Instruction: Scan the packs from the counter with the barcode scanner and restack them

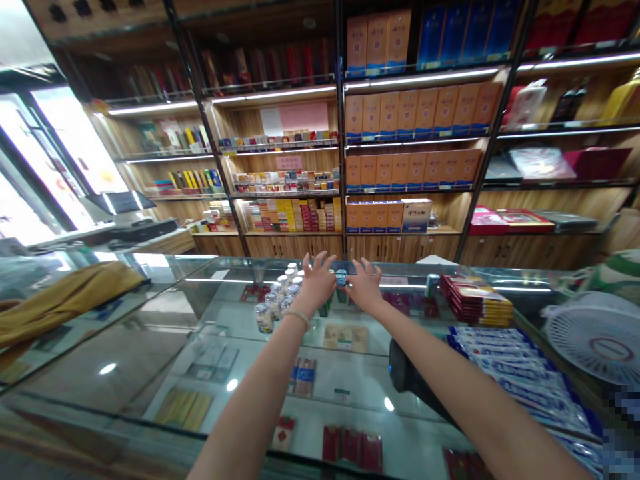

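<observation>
Glass counter [150,347]: small box [341,277] between hands.

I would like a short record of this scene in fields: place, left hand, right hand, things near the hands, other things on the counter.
place: shop, glass counter before wooden shelves of boxed goods
left hand: fingers spread, at the left side of a small blue box
right hand: at the right side of the same box
grip: cannot tell whether either hand clasps it
near the hands: group of small white-capped jars, left of the left hand
other things: stack of red packs, white fan, yellow cloth
</observation>
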A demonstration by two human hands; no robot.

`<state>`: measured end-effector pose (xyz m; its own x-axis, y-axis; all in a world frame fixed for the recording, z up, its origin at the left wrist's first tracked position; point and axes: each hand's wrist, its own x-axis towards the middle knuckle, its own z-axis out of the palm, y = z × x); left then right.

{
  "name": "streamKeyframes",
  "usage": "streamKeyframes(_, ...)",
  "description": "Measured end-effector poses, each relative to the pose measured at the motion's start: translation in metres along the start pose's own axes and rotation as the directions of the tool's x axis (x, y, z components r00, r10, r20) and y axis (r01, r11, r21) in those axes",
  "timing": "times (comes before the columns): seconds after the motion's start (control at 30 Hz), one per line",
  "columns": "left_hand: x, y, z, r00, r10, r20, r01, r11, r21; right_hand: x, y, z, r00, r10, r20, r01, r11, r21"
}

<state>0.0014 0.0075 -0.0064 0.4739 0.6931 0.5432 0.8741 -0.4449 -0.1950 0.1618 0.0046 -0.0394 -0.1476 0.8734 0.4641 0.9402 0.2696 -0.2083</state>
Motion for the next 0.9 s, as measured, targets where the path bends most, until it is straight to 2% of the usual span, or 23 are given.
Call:
streamKeyframes(0.27,0.002,0.0,0.008,1.0,0.016,0.02,-0.016,1.0,-0.01,0.002,0.001,0.008,1.0,-0.007,0.03,0.009,0.998,-0.064)
streamKeyframes(0.53,0.006,-0.003,0.017,1.0,0.014,0.008,-0.014,1.0,0.007,0.007,-0.002,0.006,0.998,-0.045,0.049,0.05,0.993,-0.108)
streamKeyframes(0.9,0.012,-0.004,0.014,1.0,0.0,0.016,-0.001,1.0,0.006,0.011,-0.004,0.006,0.998,-0.035,0.057,0.042,0.991,-0.128)
